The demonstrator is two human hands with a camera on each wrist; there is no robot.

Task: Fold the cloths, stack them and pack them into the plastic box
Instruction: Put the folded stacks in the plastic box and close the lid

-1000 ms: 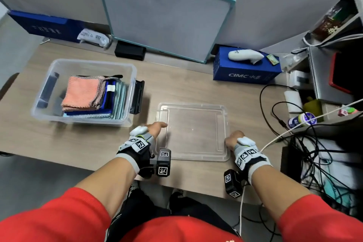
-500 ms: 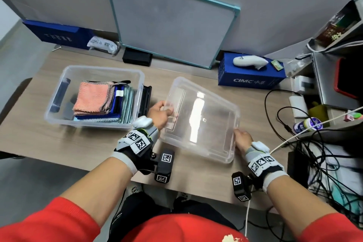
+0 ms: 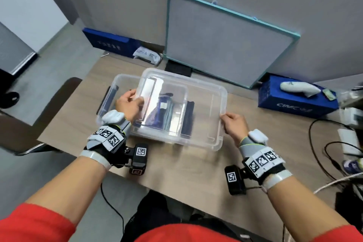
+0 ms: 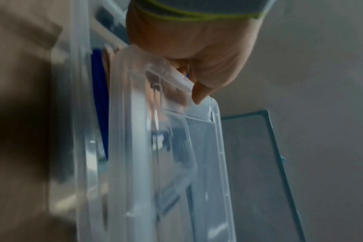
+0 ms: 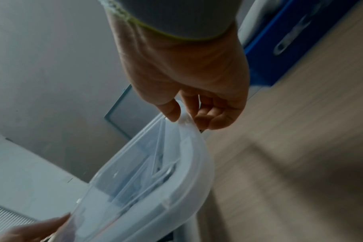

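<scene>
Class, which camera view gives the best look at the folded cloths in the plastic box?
The head view: the folded cloths show through the clear lid, stacked in the plastic box. The left wrist view gives only a blue sliver behind blurred plastic; the right wrist view shows vague bluish shapes through the lid.

Soft, even indoor light is filling the head view, and the wall is bending at the frame's edges from the wide lens. Pale glare is streaking across the clear lid (image 3: pixel 198 104) near the centre, and a faint shadow is lying on the table (image 3: pixel 176 165) just beneath it. Both wrist views are looking dimmer and grainier. In the left wrist view the left half is smearing into brown blur. In the right wrist view the table's wood grain (image 5: pixel 300 147) is streaking with motion at lower right.
</scene>
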